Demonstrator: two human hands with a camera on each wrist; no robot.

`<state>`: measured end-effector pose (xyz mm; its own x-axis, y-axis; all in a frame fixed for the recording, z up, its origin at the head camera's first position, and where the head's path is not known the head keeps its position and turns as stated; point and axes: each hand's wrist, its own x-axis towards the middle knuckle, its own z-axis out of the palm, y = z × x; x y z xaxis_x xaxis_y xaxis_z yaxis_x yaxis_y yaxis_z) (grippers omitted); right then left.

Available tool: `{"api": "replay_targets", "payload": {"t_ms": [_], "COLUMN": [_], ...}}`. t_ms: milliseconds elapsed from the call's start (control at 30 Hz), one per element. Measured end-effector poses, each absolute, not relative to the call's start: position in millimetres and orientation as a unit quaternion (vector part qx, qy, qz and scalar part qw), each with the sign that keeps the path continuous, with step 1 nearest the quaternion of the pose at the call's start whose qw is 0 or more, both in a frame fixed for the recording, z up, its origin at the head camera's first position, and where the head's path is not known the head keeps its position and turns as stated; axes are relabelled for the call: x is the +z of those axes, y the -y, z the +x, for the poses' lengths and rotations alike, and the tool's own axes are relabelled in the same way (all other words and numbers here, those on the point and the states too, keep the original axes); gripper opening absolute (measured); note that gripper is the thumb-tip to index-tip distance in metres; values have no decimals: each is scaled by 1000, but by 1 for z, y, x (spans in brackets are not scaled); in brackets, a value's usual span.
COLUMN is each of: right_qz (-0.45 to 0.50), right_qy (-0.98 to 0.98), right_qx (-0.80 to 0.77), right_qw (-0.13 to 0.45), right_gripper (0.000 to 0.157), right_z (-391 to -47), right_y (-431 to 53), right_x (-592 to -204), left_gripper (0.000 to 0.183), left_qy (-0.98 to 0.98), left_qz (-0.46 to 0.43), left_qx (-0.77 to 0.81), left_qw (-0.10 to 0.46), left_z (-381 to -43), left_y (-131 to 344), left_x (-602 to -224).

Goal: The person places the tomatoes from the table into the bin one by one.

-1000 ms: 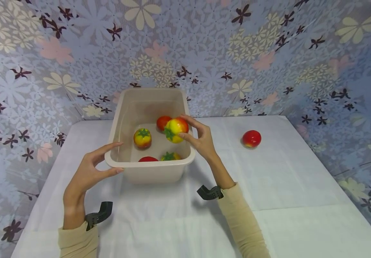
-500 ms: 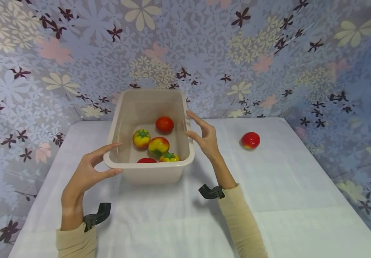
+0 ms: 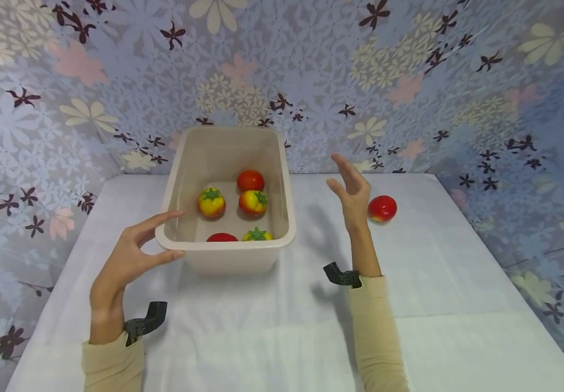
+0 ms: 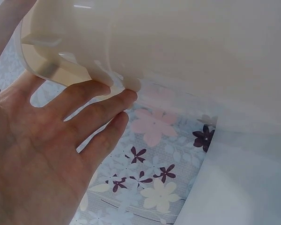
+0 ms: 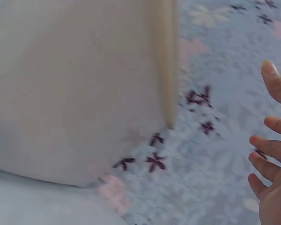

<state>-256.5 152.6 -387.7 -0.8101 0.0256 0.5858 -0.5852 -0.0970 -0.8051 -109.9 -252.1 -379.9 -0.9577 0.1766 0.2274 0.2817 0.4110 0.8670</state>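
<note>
A beige plastic bin (image 3: 237,256) stands on the white-covered table, holding several toy fruits. Among them are a yellow-and-red one with a green leafy top (image 3: 211,203), a similar one (image 3: 253,203) at the right and a red one (image 3: 250,181) behind it. Two more peek over the front wall, partly hidden. My left hand (image 3: 132,253) holds the bin's front left corner, thumb at the front and fingers along the side; its fingertips meet the wall in the left wrist view. My right hand (image 3: 353,193) hovers right of the bin, fingers apart, holding nothing.
A lone red toy fruit (image 3: 382,208) lies on the table (image 3: 448,261), just right of my right hand. Flower-patterned fabric (image 3: 311,81) rises behind the table and along both sides. Each wrist carries a black camera mount (image 3: 342,275).
The right hand let go of a yellow-and-red toy fruit, which dropped into the bin and rolled back beside the red one. That hand then moved right, away from the bin. The left hand stayed.
</note>
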Motion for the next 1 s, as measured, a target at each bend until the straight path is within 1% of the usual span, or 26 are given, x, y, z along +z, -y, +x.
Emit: {"api": "replay_targets", "payload": {"t_ms": [233,567,833,1000], "right_qz": [199,131,72,38], "right_qy": [591,582,623,681], "right_qx": [736,743,717,661], "right_qw": [262,303,306,314], "right_gripper": [48,51,66,71], "right_z": [-259,-256,-256,-250], "right_y": [-181,-216,-232,-236], "right_x": [-381,-386,-397,-395], "left_gripper": [71,70,71,71], "left_qy": [843,836,835,838], "left_qz": [-138,-136,-138,-136], "left_qx": [-517,-530,-530,-525], "left_qw": [57,49,50,51], "left_z": [-112,-111,-111,-112], "left_y": [252,252,252,251], "left_x": [-379,-381,-379,-382]}}
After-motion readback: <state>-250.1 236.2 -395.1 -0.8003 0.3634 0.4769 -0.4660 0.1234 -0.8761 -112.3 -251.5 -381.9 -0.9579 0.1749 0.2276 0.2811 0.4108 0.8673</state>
